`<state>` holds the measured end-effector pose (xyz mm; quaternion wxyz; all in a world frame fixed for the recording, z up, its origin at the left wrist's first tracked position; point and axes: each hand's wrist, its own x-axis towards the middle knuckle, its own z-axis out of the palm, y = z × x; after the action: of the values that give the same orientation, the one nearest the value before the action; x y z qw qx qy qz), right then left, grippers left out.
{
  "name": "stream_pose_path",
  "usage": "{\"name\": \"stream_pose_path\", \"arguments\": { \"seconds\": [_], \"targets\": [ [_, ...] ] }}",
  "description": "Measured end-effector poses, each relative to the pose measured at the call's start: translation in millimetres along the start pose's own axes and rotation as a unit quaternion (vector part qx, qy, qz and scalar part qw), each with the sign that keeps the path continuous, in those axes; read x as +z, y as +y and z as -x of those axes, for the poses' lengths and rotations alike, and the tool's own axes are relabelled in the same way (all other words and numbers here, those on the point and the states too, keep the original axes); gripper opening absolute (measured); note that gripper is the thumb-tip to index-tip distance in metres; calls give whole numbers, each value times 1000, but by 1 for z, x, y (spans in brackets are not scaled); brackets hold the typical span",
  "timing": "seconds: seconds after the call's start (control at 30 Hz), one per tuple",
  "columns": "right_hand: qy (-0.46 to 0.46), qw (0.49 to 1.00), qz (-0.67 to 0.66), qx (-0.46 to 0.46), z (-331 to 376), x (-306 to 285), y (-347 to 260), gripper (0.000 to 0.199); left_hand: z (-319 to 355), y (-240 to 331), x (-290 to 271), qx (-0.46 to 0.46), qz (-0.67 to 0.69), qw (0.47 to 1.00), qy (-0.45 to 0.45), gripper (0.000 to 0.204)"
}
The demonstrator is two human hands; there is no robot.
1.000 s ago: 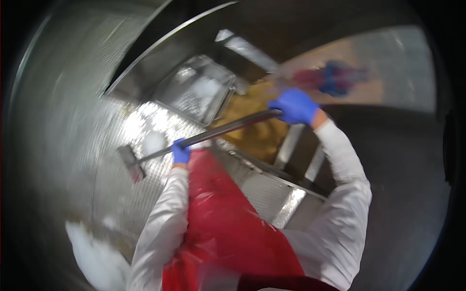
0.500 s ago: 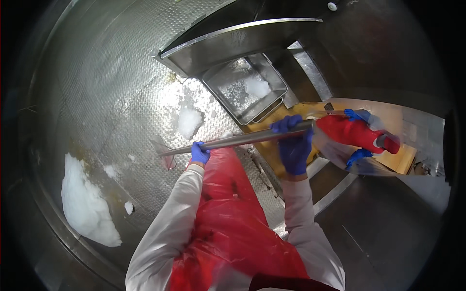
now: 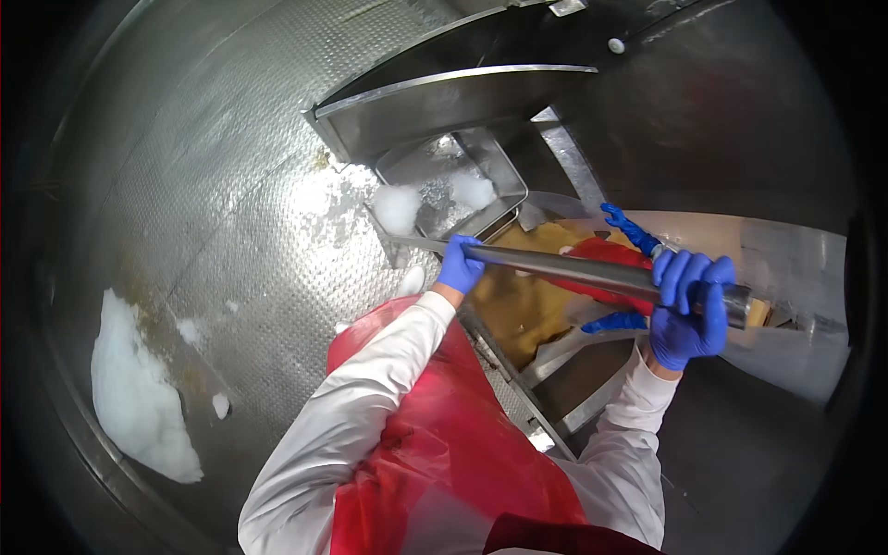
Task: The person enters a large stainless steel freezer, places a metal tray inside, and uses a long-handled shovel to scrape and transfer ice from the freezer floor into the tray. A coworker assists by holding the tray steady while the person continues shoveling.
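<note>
Metal pole [image 3: 592, 270] lengthwise left-right, apparently

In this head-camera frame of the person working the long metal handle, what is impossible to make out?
- Head of the metal handle: hidden behind the left hand and white lump.
- Handle's far end: covered by the right hand.
- Co-worker beyond the handle: only blue gloves and a red sleeve show.
- Yellow-brown contents of the opening: unidentifiable.

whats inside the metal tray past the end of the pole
The metal tray holds white foam clumps on a wet, shiny bottom. Its upper part sits under a steel overhang, so what lies there is hidden. The pole is gripped by left hand and right hand.
</note>
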<state>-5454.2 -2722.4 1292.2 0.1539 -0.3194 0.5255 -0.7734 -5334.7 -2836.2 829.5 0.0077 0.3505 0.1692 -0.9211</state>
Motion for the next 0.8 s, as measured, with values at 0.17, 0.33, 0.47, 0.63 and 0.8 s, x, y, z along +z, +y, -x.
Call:
{"name": "stream_pose_path", "arguments": {
  "seconds": [0.17, 0.33, 0.47, 0.63, 0.8],
  "targets": [
    [59, 994, 46, -74, 11, -17, -87, 17, 24, -91, 77, 121, -154, 978, -74, 12],
    [98, 987, 103, -80, 24, -42, -113, 17, 5, -114, 101, 68, -119, 986, -97, 12],
    [116, 978, 147, -93, 16, -33, -86, 13, -21, -106, 129, -26, -77, 997, -19, 11],
    [149, 968, 166, -112, -32, -21, -48, 13, -78, -86, 137, 40, -160, 982, -93, 19],
    [164, 967, 170, -92, -94, -21, 5, 16, -135, -56, 161, -111, 72, 987, -95, 29]
  ]
}}
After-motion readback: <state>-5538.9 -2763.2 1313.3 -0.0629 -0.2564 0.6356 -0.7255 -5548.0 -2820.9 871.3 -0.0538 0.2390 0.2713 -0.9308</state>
